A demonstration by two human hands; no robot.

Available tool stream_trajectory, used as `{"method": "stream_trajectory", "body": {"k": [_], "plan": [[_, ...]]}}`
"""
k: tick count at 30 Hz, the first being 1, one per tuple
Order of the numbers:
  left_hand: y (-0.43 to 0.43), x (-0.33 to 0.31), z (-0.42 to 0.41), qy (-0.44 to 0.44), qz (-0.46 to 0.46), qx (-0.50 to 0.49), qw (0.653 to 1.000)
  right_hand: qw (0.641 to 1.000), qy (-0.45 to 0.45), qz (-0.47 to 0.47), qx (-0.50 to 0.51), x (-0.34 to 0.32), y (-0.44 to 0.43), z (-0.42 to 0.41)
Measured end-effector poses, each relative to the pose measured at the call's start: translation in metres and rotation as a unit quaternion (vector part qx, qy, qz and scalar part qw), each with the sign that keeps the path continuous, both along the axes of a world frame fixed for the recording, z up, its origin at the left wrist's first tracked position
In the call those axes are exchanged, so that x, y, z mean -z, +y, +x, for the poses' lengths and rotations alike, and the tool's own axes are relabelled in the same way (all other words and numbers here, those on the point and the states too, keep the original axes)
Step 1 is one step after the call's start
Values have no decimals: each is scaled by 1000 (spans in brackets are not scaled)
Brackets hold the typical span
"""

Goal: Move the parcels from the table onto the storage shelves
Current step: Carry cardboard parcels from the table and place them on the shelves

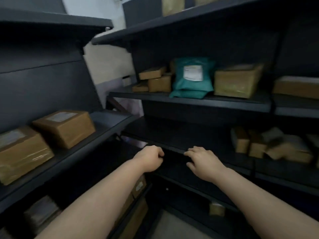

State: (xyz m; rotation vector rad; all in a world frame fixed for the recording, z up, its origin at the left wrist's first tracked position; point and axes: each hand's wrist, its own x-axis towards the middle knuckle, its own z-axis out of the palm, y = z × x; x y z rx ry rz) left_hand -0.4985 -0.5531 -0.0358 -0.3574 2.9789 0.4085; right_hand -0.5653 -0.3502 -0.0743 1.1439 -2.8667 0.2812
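Note:
Both my hands are in front of the dark middle shelf (155, 133) of the right rack. My left hand (150, 158) hovers at the shelf's front edge with its fingers curled into a loose fist, and nothing shows in it. My right hand (202, 161) is beside it with its fingers spread and relaxed over the same edge, also holding nothing. Brown parcels (269, 145) lie further right on this shelf. The shelf above carries a green mailer bag (191, 78), small brown boxes (155, 80) and a larger brown box (238, 81). The table is out of view.
A second dark rack on the left holds two brown boxes (65, 126) (20, 152) at about hand height. More parcels sit on lower shelves (138, 187) and near the floor (216, 208). A narrow gap with a pale wall (107, 62) separates the racks.

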Motion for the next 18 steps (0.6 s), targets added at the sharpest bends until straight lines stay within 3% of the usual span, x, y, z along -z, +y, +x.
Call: {"method": "stream_trajectory", "body": {"k": [8, 18], "plan": [[238, 29, -44, -57, 12, 261, 963, 968, -70, 24, 238, 39, 251, 51], [592, 68, 2, -111, 64, 478, 869, 859, -138, 35, 492, 47, 574, 212]]}}
